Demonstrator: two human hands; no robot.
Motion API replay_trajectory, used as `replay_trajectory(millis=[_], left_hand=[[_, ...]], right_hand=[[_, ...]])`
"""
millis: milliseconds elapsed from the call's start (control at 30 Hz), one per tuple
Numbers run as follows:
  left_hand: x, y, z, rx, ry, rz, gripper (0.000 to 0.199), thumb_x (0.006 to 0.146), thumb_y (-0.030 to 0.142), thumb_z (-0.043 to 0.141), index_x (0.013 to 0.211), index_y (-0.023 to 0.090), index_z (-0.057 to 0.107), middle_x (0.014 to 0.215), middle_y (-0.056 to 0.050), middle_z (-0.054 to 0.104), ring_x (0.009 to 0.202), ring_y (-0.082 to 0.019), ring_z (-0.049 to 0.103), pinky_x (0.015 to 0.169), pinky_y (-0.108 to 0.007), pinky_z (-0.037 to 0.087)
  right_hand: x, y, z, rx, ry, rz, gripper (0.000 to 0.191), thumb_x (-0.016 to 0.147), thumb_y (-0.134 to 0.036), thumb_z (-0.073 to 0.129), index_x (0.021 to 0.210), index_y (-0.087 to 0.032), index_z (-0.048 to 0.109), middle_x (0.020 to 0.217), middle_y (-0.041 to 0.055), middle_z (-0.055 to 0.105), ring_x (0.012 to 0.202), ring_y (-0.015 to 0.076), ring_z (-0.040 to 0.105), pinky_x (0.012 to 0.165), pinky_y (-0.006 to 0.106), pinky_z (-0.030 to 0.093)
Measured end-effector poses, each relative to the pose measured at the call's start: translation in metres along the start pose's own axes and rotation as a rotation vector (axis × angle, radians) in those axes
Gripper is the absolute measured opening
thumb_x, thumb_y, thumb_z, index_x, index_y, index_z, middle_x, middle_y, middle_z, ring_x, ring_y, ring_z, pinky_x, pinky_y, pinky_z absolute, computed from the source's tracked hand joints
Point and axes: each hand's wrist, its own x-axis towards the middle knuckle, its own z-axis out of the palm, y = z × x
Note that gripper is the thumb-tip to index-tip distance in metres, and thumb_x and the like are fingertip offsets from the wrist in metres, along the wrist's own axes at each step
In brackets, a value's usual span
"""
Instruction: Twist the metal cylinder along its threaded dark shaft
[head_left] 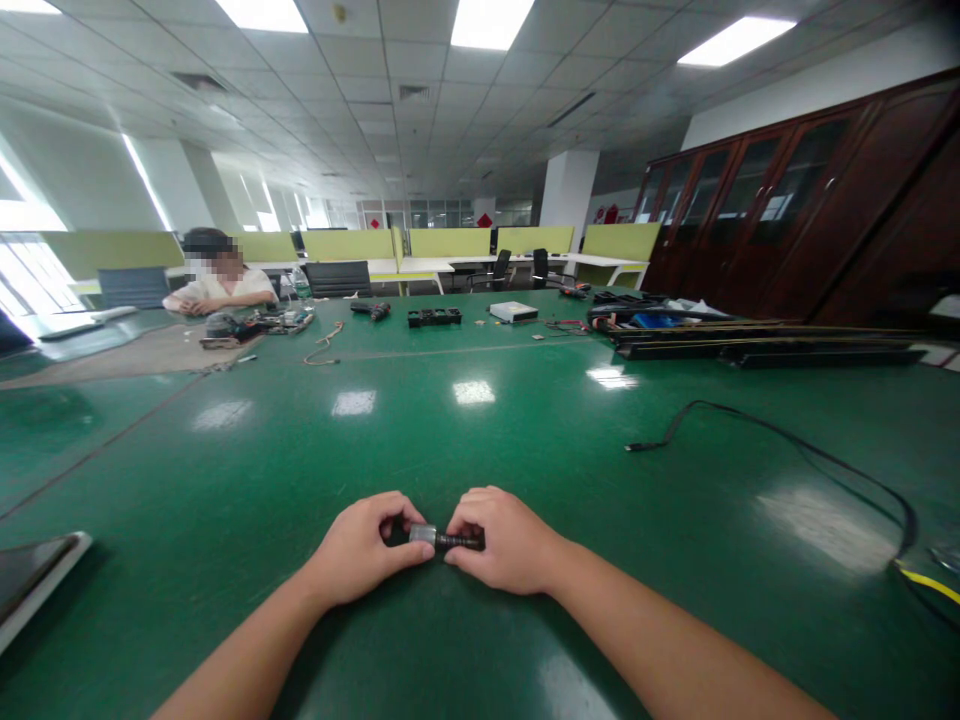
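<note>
Low over the green table, my left hand [367, 548] pinches a short silver metal piece [423, 534] between thumb and fingers. Out of that piece's right side runs a dark ridged rod [454, 541], which looks like a bolt. My right hand [504, 540] has its thumb and fingers closed around the rod. The two parts lie in one line, roughly level, and whether they are joined or only touching I cannot tell. Part of the silver piece is hidden by my left fingers.
A black cable [795, 437] curves across the table at right. A flat device [37, 580] lies at the left edge. Further back are a power drill [370, 310], a black bracket [434, 317], a white box [513, 312] and dark metal rails [750, 350]. A person [221, 275] sits at far left.
</note>
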Motion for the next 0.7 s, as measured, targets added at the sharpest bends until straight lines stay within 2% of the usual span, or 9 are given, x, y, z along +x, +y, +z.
replay_trajectory(millis=[333, 533, 700], left_hand=[[0.000, -0.002, 0.000, 0.005, -0.004, -0.012, 0.027, 0.078, 0.046, 0.069, 0.092, 0.023, 0.072, 0.083, 0.002, 0.066, 0.072, -0.016, 0.054, 0.065, -0.024, 0.037], [0.001, 0.000, -0.001, 0.004, -0.006, -0.022, 0.029, 0.077, 0.047, 0.069, 0.092, 0.023, 0.072, 0.081, 0.002, 0.065, 0.072, -0.016, 0.054, 0.064, -0.024, 0.037], [0.000, -0.001, -0.002, -0.002, -0.001, -0.029, 0.028, 0.077, 0.047, 0.070, 0.091, 0.023, 0.072, 0.079, 0.002, 0.063, 0.071, -0.016, 0.053, 0.063, -0.024, 0.036]], right_hand=[[-0.003, 0.003, -0.008, -0.060, -0.021, 0.024, 0.011, 0.072, -0.027, 0.073, 0.074, -0.019, 0.065, 0.069, -0.0019, 0.063, 0.069, 0.0143, 0.056, 0.071, 0.028, 0.038], [-0.008, 0.008, -0.029, -0.121, -0.109, 0.033, 0.005, 0.070, -0.021, 0.070, 0.073, -0.019, 0.066, 0.065, -0.0029, 0.062, 0.065, 0.0140, 0.056, 0.071, 0.029, 0.039], [-0.012, 0.015, -0.038, -0.147, -0.083, 0.072, 0.002, 0.070, -0.019, 0.067, 0.071, -0.019, 0.066, 0.065, -0.0017, 0.062, 0.064, 0.0148, 0.055, 0.067, 0.029, 0.040]])
